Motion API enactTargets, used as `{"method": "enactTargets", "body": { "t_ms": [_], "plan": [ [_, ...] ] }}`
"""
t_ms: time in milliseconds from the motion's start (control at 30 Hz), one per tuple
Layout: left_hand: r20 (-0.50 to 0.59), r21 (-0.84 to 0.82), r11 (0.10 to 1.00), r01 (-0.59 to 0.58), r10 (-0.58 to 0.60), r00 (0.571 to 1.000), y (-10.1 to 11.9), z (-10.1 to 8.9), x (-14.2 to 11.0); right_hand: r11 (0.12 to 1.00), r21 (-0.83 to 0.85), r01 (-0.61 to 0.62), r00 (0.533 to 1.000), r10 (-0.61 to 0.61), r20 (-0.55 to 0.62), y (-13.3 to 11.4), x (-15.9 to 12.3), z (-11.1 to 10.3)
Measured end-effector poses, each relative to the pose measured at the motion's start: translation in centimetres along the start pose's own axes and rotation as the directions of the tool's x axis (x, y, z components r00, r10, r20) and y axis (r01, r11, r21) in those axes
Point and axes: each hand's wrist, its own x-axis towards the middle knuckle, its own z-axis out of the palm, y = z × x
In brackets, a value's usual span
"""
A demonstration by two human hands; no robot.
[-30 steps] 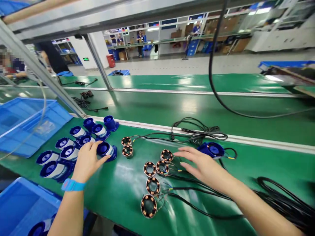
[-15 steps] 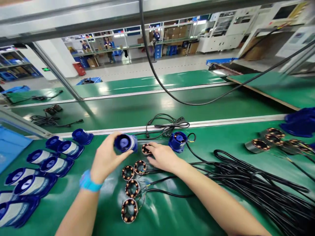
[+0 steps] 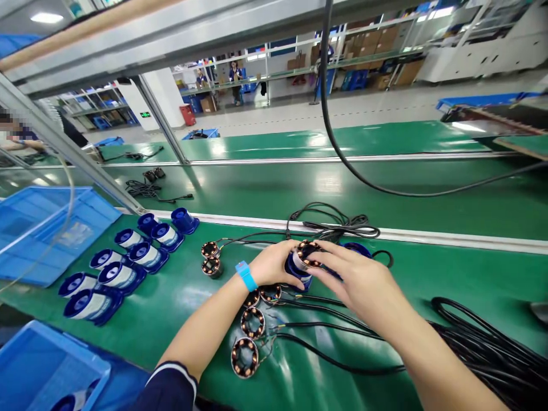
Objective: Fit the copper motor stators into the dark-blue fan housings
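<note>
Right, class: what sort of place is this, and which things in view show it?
Probably a factory assembly line: matching blue housings in rows and several copper-coloured coil rings share a long green workbench.

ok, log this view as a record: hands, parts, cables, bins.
left hand: grips a blue housing
right hand: fingers on a copper-wound stator at that housing's open end; how far in, unclear
loose stators: four near the left hand, two farther left
grouped blue housings: nine, at left on the green work surface
black cables: bundled at right; another coil behind the hands
blue bins: two, at left
</note>
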Motion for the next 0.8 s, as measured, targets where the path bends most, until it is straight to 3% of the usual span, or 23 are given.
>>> {"method": "enactTargets", "body": {
  "t_ms": [200, 400, 533, 633, 733, 800],
  "plan": [
    [-0.01, 0.045, 0.996, 0.077, -0.077, 0.997, 0.1, -0.2, -0.3, 0.985, -0.171, 0.018, 0.981, 0.016, 0.194, 0.2, -0.2, 2.4],
    [0.027, 0.102, 0.993, 0.056, -0.059, 0.998, -0.2, -0.1, -0.7, 0.984, -0.175, 0.045, 0.978, -0.008, 0.208, 0.6, -1.0, 3.7],
    [0.085, 0.186, 0.981, 0.048, -0.064, 0.994, 0.0, -1.5, -1.5, 0.991, -0.13, 0.033, 0.994, -0.02, 0.103, 0.9, -2.0, 6.4],
    [0.06, 0.256, 0.965, 0.051, -0.069, 0.996, 1.0, -3.4, -2.3, 0.995, -0.087, 0.049, 0.998, -0.052, -0.029, 0.6, -2.0, 6.3],
    [-0.091, 0.297, 0.951, 0.09, -0.066, 0.994, 1.8, -6.0, -3.2, 0.994, -0.102, -0.028, 0.991, 0.014, -0.133, 0.2, -1.7, 4.8],
    [-0.25, 0.356, 0.918, 0.177, -0.089, 0.964, 1.5, -8.2, -4.2, 0.994, -0.108, -0.022, 0.985, 0.004, -0.172, 0.6, -1.9, 4.6]
  ]
}}
